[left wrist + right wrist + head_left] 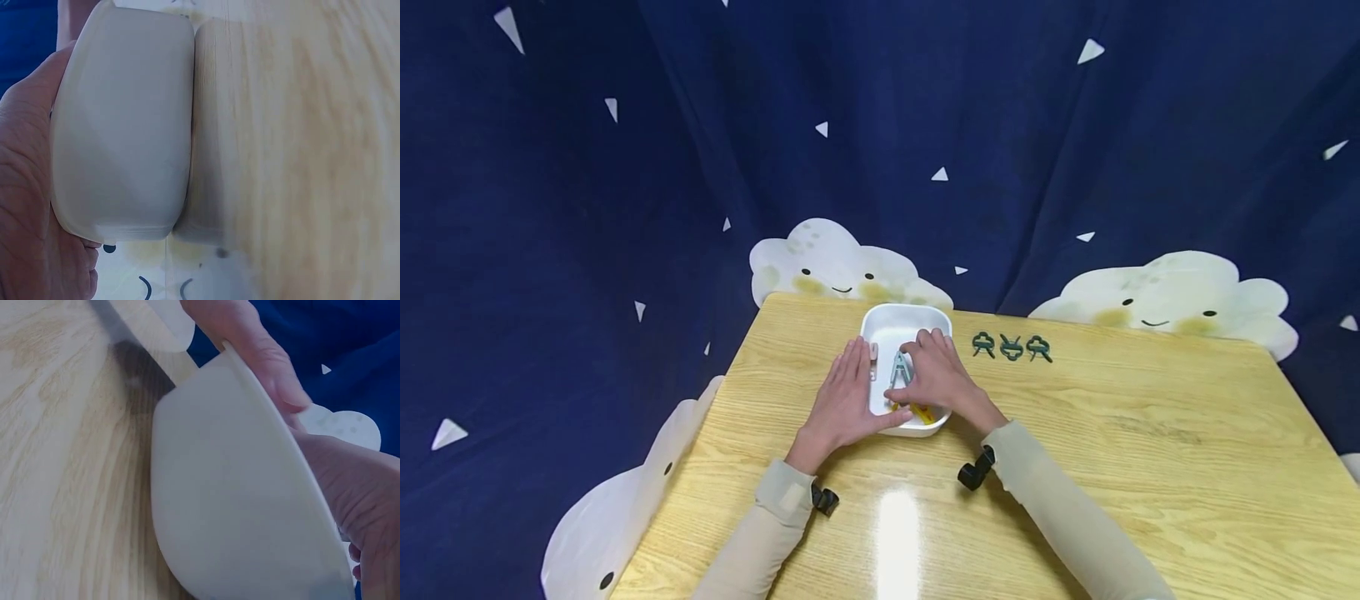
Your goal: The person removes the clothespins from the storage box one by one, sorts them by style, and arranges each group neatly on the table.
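Observation:
A white plastic basin [907, 314] stands near the back edge of the table. My left hand [844, 402] lies along its left rim, fingers straight, with the thumb over the near rim. In the left wrist view, the palm is against the basin's upper side. My right hand [938, 372] reaches in over the right rim. Its thumb and forefinger pinch a pale teal A-shaped clip [900, 367]. Below that clip lies a yellow clip [922, 412], partly covered by the hands. A small pale pink piece [873, 352] shows inside the left wall, beside the left fingers.
Three dark green clips [1011, 347] lie in a row on the wooden table [1150, 433], right of the basin. Behind the table hangs a dark blue curtain [880, 100] with white triangles and clouds. Black straps with small devices [976, 471] sit at both wrists.

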`<action>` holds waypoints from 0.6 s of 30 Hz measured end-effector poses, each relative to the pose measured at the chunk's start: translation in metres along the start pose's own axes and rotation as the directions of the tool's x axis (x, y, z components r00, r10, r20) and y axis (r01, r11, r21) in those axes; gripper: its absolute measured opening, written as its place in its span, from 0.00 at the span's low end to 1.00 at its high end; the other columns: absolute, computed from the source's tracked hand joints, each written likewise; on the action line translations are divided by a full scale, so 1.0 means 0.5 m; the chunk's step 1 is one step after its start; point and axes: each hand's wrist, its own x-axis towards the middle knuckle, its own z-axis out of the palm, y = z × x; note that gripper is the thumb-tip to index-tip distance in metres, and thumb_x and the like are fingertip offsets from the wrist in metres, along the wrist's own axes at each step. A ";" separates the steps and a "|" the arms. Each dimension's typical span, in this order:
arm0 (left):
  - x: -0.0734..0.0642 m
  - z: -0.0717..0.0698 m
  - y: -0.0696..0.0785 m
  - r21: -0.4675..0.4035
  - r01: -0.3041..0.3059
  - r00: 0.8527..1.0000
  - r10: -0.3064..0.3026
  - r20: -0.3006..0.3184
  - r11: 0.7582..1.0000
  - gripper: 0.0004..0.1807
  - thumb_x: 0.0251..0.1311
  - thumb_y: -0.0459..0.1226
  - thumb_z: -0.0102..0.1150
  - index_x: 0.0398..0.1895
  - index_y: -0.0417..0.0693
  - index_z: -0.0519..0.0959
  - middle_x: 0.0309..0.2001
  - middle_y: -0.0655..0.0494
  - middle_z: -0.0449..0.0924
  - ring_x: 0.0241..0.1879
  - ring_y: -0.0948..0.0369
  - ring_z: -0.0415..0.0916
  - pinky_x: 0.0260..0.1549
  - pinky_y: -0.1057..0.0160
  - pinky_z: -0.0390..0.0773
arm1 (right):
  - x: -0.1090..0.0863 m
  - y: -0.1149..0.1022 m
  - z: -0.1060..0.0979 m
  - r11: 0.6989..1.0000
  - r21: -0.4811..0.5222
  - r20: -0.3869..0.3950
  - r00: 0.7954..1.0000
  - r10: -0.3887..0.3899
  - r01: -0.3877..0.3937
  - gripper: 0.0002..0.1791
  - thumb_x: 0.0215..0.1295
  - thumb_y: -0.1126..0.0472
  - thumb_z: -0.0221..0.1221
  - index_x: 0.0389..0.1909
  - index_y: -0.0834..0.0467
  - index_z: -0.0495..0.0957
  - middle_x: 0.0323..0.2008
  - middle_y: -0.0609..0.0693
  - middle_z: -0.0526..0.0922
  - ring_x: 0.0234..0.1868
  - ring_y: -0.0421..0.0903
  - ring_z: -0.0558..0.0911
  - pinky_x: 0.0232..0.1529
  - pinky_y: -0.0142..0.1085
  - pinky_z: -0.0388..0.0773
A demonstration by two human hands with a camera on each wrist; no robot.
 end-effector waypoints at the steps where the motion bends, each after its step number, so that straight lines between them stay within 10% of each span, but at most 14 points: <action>1: 0.001 0.000 0.000 0.001 0.001 1.000 -0.001 -0.001 1.000 0.78 0.49 0.87 0.39 0.83 0.33 0.41 0.84 0.37 0.38 0.84 0.46 0.36 0.81 0.50 0.43 | -0.002 0.004 -0.003 1.000 -0.005 -0.001 1.000 0.004 -0.004 0.49 0.42 0.27 0.75 0.57 0.60 0.83 0.42 0.51 0.74 0.45 0.51 0.66 0.46 0.42 0.64; 18: 0.000 0.003 -0.003 -0.001 -0.006 1.000 0.006 -0.001 1.000 0.77 0.49 0.86 0.40 0.84 0.34 0.40 0.84 0.37 0.37 0.84 0.48 0.35 0.81 0.49 0.45 | -0.037 0.059 -0.067 0.999 0.033 -0.047 0.998 0.036 -0.034 0.49 0.40 0.30 0.77 0.57 0.60 0.81 0.46 0.55 0.76 0.47 0.54 0.67 0.45 0.45 0.63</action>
